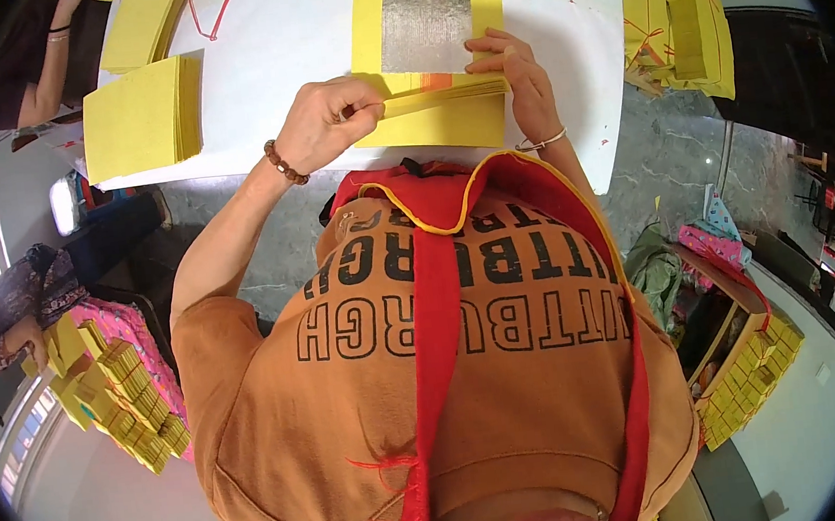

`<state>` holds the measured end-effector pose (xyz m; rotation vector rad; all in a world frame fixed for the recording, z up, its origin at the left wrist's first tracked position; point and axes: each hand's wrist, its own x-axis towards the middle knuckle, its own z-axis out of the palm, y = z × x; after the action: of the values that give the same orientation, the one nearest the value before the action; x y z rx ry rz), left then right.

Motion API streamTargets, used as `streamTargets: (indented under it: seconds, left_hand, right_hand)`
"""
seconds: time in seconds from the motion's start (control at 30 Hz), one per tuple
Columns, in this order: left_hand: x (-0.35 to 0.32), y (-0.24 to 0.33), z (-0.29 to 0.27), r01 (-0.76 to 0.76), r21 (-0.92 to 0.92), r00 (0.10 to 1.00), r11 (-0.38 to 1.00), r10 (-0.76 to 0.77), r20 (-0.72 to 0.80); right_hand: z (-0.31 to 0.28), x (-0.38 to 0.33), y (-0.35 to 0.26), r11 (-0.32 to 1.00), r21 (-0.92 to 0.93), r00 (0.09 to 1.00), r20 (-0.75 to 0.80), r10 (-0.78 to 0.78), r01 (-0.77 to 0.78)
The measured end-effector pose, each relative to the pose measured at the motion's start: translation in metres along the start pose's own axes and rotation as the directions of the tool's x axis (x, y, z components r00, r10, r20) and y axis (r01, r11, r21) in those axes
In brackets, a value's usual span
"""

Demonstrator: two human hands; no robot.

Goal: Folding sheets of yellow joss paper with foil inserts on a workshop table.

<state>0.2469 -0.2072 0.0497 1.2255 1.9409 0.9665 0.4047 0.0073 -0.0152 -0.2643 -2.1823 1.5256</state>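
Observation:
On the white table in front of me lies a stack of yellow paper, its top sheet bearing a silver-grey square and an orange print. A narrow folded band of the paper runs across the stack between my hands. My left hand pinches the left end of this band, thumb against curled fingers. My right hand is beside the right end, its fingers stretched out and apart, with fingertips near the lower right corner of the silver-grey square. Its thumb is hard to make out.
Thick yellow paper stacks stand at the table's left, near a red string. Tied yellow bundles lie at the right. Another person's arm shows at the upper left. More yellow bundles are piled behind me.

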Motion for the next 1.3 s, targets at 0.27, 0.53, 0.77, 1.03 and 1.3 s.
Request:
streamTargets:
  seconds: [0.27,0.53,0.77,1.03,1.3]
  left_hand:
    - [0.003,-0.004,-0.002,0.078,-0.068,0.996,0.995,-0.075,0.056]
    - [0.004,-0.005,-0.005,0.118,-0.107,0.99,0.987,-0.108,0.094]
    - [0.008,-0.007,-0.007,0.214,-0.17,0.971,0.962,-0.19,0.148]
    - [0.009,-0.008,-0.01,0.235,-0.176,0.961,0.956,-0.202,0.19]
    - [0.012,-0.011,-0.016,0.181,-0.209,0.974,0.961,-0.145,0.176]
  right_hand:
    - [0.001,-0.001,0.001,0.999,0.027,1.0,-0.004,0.03,-0.03]
    - [0.0,-0.002,0.004,0.997,0.079,1.0,0.012,0.019,-0.02]
    - [-0.005,-0.002,0.01,0.994,0.032,0.992,0.062,-0.11,0.108]
    - [-0.007,-0.001,0.012,0.997,-0.005,0.993,0.086,-0.081,0.082]
    - [-0.005,0.001,0.001,0.994,-0.08,0.995,0.077,-0.066,0.073]
